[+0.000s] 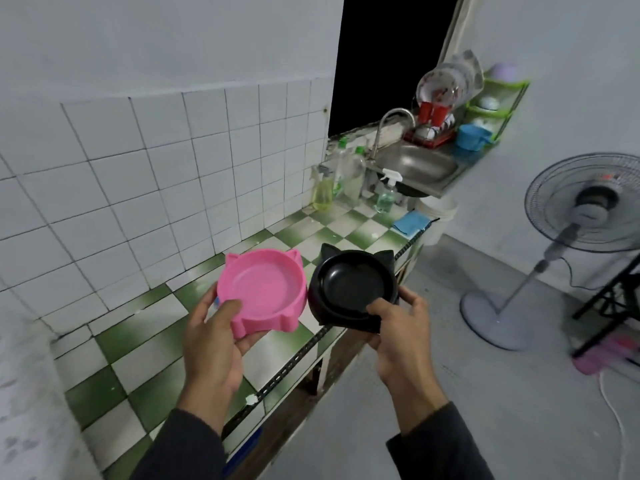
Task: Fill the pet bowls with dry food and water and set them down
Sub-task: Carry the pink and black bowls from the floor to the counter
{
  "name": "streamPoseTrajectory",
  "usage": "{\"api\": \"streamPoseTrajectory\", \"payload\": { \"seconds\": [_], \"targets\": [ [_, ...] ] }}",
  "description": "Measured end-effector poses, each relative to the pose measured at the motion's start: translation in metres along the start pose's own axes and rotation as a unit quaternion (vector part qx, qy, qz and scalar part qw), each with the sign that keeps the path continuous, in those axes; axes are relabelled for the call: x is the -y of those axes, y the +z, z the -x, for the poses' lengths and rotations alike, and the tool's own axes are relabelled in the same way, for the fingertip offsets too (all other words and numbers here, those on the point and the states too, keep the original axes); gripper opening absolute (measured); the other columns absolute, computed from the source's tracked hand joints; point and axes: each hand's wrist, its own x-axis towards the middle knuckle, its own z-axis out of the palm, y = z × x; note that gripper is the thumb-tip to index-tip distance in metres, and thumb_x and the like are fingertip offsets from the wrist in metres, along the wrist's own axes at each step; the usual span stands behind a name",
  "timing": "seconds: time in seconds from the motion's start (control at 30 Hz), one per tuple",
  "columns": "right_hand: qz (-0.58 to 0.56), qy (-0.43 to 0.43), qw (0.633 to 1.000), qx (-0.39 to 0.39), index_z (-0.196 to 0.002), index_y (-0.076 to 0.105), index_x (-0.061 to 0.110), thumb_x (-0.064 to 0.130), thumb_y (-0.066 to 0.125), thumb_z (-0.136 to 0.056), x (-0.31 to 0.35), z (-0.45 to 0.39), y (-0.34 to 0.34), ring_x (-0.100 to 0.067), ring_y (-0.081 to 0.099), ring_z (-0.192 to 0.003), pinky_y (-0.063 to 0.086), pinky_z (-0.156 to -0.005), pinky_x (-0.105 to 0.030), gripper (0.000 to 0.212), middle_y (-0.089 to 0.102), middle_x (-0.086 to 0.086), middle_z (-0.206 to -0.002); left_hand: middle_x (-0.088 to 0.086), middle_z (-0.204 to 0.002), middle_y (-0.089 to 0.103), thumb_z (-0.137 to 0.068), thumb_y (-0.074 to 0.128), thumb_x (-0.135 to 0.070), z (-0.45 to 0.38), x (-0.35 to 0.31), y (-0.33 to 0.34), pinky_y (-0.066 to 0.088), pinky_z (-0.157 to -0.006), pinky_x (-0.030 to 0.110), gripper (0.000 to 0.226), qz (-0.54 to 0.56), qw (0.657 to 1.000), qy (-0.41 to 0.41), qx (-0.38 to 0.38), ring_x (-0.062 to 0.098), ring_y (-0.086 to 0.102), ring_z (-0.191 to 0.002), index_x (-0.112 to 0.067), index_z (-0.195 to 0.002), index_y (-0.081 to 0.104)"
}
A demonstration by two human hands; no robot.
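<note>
Pink bowl (pixel 262 289) is gripped by the left hand (pixel 211 341), thumb over the near rim, fingers under; black bowl (pixel 353 289) is held the same way by the right hand (pixel 398 337). Both are held empty above the checkered counter (pixel 145 368), rims almost touching. Risk: a knock between the bowls could loosen either grip (thumbs only hook the rims). The black bowl is over the counter's front edge (pixel 304 351), so a drop would likely go to the floor. Open counter is left ahead; the sink (pixel 415 164) is reached past bottles (pixel 343 174). The fan (pixel 585 206) stands well right.
</note>
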Motion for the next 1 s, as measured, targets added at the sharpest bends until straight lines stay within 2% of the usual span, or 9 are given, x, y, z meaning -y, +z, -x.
{"api": "streamPoseTrajectory", "payload": {
  "seconds": [0.23,0.4,0.53,0.67,0.8,1.0],
  "targets": [
    [0.004,0.008,1.0,0.01,-0.13,0.044,0.022,-0.009,0.059,-0.09,0.011,-0.063,0.008,-0.034,0.07,-0.102,0.064,-0.065,-0.044,0.053,0.06,-0.013,-0.123,0.007,-0.131,0.06,-0.092,0.064,0.001,-0.041,0.014,0.038,0.063,-0.075,0.047,0.052,-0.005,1.0,-0.005,-0.005,0.032,0.065,-0.11,-0.027,-0.136,0.06],
    [0.016,0.028,0.999,0.038,-0.134,0.043,0.025,-0.011,0.057,-0.088,0.014,-0.116,0.015,-0.033,0.07,-0.101,0.064,-0.071,-0.05,0.061,0.058,-0.012,-0.124,0.008,-0.13,0.059,-0.091,0.065,0.002,-0.07,0.028,0.061,0.061,-0.083,0.056,0.051,-0.009,0.999,0.006,-0.049,0.035,0.063,-0.112,-0.025,-0.134,0.06],
    [0.041,0.052,0.996,0.064,-0.131,0.043,0.027,-0.012,0.057,-0.086,0.02,-0.164,0.02,-0.033,0.067,-0.104,0.063,-0.064,-0.042,0.061,0.056,-0.011,-0.124,0.008,-0.132,0.057,-0.09,0.065,0.003,-0.09,0.045,0.08,0.059,-0.086,0.062,0.047,-0.002,0.996,0.017,-0.092,0.036,0.062,-0.113,-0.026,-0.127,0.061],
    [0.077,0.076,0.988,0.106,-0.134,0.042,0.024,-0.013,0.055,-0.085,0.027,-0.209,0.022,-0.032,0.065,-0.104,0.062,-0.06,-0.038,0.063,0.054,-0.011,-0.123,0.01,-0.137,0.054,-0.091,0.065,0.002,-0.101,0.065,0.098,0.061,-0.082,0.056,0.044,0.008,0.988,0.029,-0.149,0.035,0.062,-0.113,-0.021,-0.128,0.06],
    [0.108,0.097,0.978,0.151,-0.13,0.043,0.026,-0.013,0.053,-0.082,0.033,-0.247,0.024,-0.036,0.063,-0.106,0.063,-0.066,-0.046,0.063,0.053,-0.015,-0.124,0.009,-0.14,0.055,-0.091,0.065,0.001,-0.105,0.086,0.113,0.06,-0.084,0.056,0.044,0.026,0.98,0.037,-0.196,0.036,0.063,-0.116,-0.024,-0.126,0.059],
    [0.14,0.115,0.963,0.201,-0.127,0.044,0.024,-0.012,0.052,-0.082,0.033,-0.284,0.031,-0.034,0.063,-0.105,0.06,-0.059,-0.037,0.058,0.055,-0.014,-0.118,0.008,-0.131,0.058,-0.091,0.064,0.003,-0.107,0.109,0.129,0.06,-0.076,0.05,0.046,0.053,0.965,0.043,-0.255,0.035,0.063,-0.114,-0.024,-0.128,0.057]
  ]
}}
